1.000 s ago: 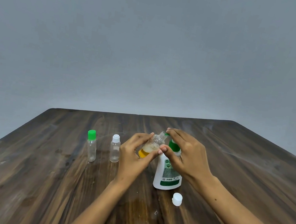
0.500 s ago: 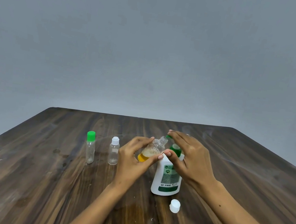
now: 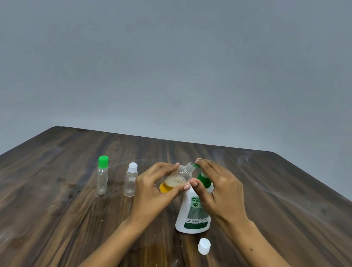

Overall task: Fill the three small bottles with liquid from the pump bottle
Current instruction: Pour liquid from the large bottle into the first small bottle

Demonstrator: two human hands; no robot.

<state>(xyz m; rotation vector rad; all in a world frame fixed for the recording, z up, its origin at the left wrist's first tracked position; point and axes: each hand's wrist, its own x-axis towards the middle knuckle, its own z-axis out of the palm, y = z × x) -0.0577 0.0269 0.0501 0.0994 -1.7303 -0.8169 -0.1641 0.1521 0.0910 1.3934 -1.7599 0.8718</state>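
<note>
- Open bottle (image 3: pixel 178 179) is held tilted in the left hand (image 3: pixel 154 188), fingers curled round it, thumb tip on its lower side; neck is pointed up-right at the pump spout.
- Yellow liquid with foam on top is seen in the lower part of the held bottle, just by the left fingertips.
- Pump bottle (image 3: pixel 194 216) is stood upright on the worktop (image 3: pixel 47 217), white with a green label, directly under the right hand (image 3: pixel 219 190).
- Right fingers (image 3: pixel 205 167) are laid fairly straight over the green pump head (image 3: pixel 203 179); right thumb is touching the pump bottle's shoulder, next to the left thumb tip.
- Pump spout tip is met with the held bottle's mouth, just below the right fingertips.
- White cap (image 3: pixel 204 245) is lying loose on the worktop, near the right wrist, just in front of the pump bottle.
- White-capped bottle (image 3: pixel 131 180) is stood just left of the left fingers, clear; contents cannot be told.
- Green-capped bottle (image 3: pixel 102 175) is stood further left, beside the white-capped one, apart from it.
- A wet yellowish patch (image 3: pixel 155 251) is seen on the worktop between the forearms.
</note>
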